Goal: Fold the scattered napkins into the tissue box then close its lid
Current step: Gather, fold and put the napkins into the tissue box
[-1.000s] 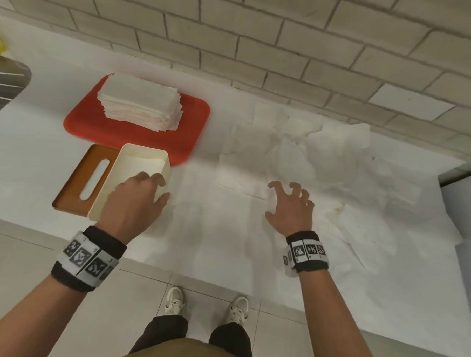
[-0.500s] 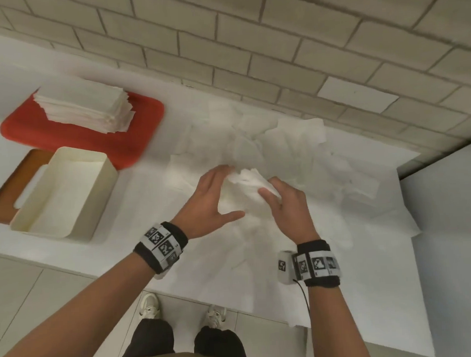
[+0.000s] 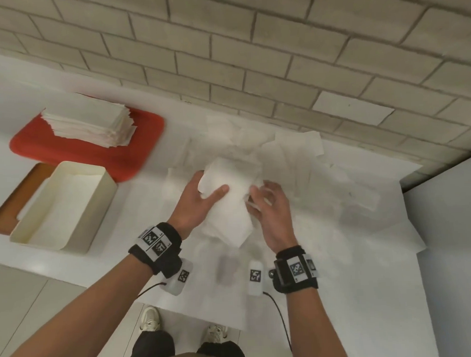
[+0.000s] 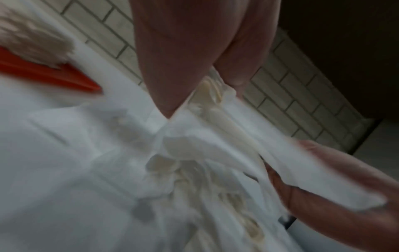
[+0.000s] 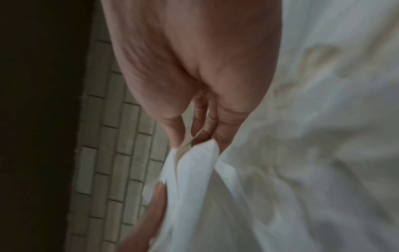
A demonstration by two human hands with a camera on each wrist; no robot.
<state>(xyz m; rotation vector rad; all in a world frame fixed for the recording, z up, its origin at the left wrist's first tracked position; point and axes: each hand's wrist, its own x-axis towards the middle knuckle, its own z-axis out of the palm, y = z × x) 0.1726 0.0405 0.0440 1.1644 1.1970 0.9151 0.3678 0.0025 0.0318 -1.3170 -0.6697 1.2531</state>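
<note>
Both hands now off the tissue box [image 3: 60, 207] side: left hand [image 3: 195, 204] and right hand [image 3: 271, 212] pinch one lifted napkin [image 3: 227, 205], fold starting, box still lidless.

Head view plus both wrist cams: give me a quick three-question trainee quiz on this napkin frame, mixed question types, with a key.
1. True or false: the tissue box has its lid fitted on.
2. Multiple choice: the stack of folded napkins rests on A) the red tray, B) the tissue box, C) the floor.
3. Short answer: what do the left hand and the right hand hold between them?

Key
1. False: the box stands open, and its brown lid lies beside it.
2. A.
3. One white napkin, lifted above the scattered napkins on the counter.
</note>
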